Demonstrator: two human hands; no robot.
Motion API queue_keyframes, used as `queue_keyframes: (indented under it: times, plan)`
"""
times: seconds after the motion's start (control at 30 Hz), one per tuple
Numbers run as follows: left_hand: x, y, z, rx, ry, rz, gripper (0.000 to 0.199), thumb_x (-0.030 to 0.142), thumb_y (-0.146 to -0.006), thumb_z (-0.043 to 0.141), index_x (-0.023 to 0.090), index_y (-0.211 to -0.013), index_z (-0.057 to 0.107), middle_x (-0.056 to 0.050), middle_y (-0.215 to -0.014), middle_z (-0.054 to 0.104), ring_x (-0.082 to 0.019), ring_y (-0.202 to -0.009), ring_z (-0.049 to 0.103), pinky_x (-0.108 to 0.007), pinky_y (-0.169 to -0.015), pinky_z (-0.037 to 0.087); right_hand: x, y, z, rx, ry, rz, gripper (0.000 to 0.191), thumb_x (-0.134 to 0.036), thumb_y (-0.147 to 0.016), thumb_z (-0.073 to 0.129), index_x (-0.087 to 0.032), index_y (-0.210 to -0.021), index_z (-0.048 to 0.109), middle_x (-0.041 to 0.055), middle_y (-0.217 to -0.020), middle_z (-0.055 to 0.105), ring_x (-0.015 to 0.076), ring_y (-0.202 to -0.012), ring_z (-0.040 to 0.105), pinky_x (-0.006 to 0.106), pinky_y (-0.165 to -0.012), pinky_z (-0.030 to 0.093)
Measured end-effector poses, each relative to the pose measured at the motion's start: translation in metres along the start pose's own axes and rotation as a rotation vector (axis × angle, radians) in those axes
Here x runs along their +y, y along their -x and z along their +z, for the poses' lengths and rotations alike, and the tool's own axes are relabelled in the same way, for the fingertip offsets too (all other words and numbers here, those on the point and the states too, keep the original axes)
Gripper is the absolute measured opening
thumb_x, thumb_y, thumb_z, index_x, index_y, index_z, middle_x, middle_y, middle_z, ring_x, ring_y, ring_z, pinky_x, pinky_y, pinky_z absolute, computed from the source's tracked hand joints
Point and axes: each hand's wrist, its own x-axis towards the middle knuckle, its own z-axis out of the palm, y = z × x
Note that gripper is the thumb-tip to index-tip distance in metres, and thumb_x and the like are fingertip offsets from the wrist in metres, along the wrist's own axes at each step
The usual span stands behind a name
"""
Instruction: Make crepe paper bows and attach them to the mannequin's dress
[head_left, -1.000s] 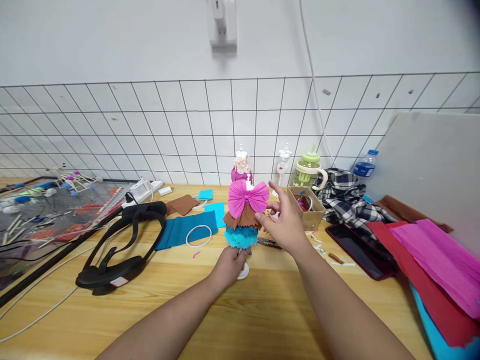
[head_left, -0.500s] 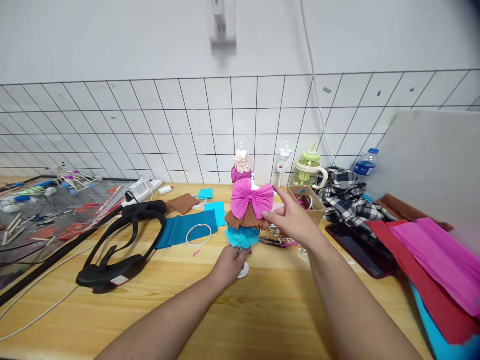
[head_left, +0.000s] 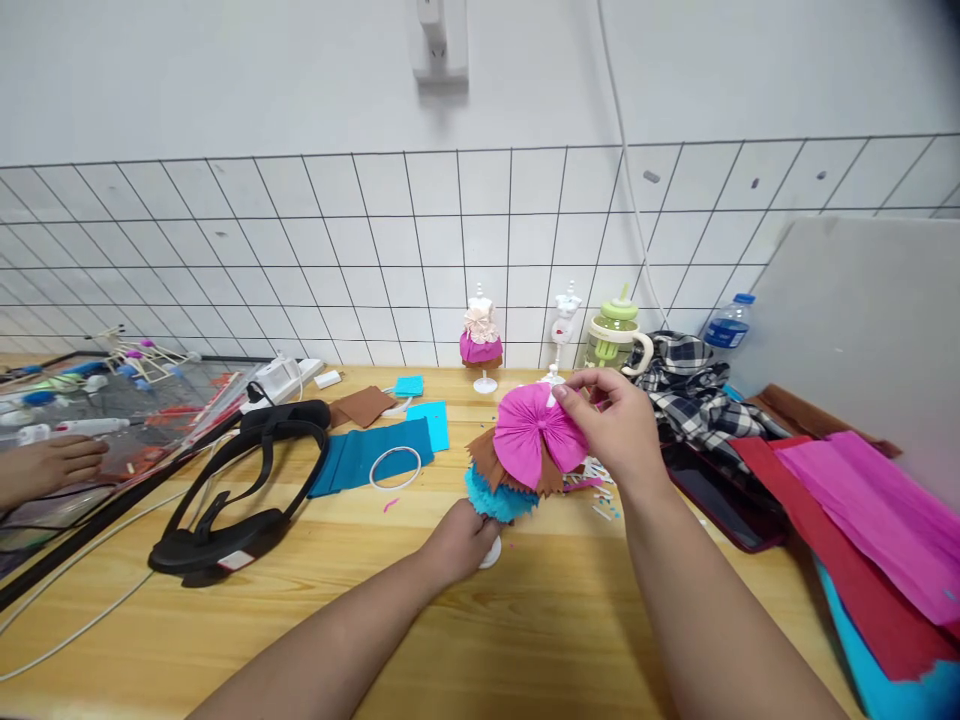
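The left hand (head_left: 463, 541) grips the stem of a tilted miniature dress form (head_left: 517, 462), just under its ruffled turquoise skirt (head_left: 498, 497); the right hand (head_left: 619, 420) pinches the form's top, beside a pleated magenta bow (head_left: 538, 428) fanned over jagged brown layers (head_left: 485, 461). On the wood-grained desk (head_left: 540, 640), past a thin white ring (head_left: 395, 488), two other forms (head_left: 480, 346) stand before the white gridded wall (head_left: 367, 240).
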Motion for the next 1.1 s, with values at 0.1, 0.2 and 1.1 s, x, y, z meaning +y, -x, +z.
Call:
queue_keyframes:
  times: [0.1, 0.2, 1.1]
  plan:
    - [0.001, 0.001, 0.0, -0.016, 0.015, 0.022, 0.021, 0.021, -0.084, 0.046, 0.016, -0.089, 0.066, -0.006, -0.09, 0.071, -0.019, -0.085, 0.062, -0.027, -0.077, 0.046, 0.006, -0.001, 0.001, 0.047, -0.071, 0.015, 0.024, -0.039, -0.077, 0.066, -0.018, -0.088, 0.067, 0.0017, -0.078, 0.063, 0.0126, -0.061, 0.046, 0.026, -0.058, 0.038]
    - [-0.001, 0.001, 0.001, 0.014, 0.062, 0.0, 0.02, 0.024, -0.085, 0.047, 0.016, -0.087, 0.065, -0.005, -0.088, 0.07, -0.018, -0.083, 0.062, -0.027, -0.076, 0.046, 0.006, 0.0, 0.0, 0.159, -0.106, -0.035, 0.028, -0.039, -0.082, 0.062, -0.019, -0.101, 0.063, 0.0021, -0.084, 0.064, 0.0131, -0.063, 0.048, 0.026, -0.06, 0.04]
    - [0.01, -0.001, 0.0, 0.019, 0.116, -0.194, 0.049, 0.048, -0.09, 0.039, 0.019, -0.054, 0.052, 0.0, -0.047, 0.052, -0.014, -0.048, 0.049, -0.026, -0.054, 0.038, -0.023, 0.018, 0.001, 0.06, 0.151, -0.493, 0.017, -0.033, -0.087, 0.059, -0.024, -0.098, 0.068, 0.002, -0.085, 0.069, 0.0193, -0.08, 0.055, 0.034, -0.078, 0.039]
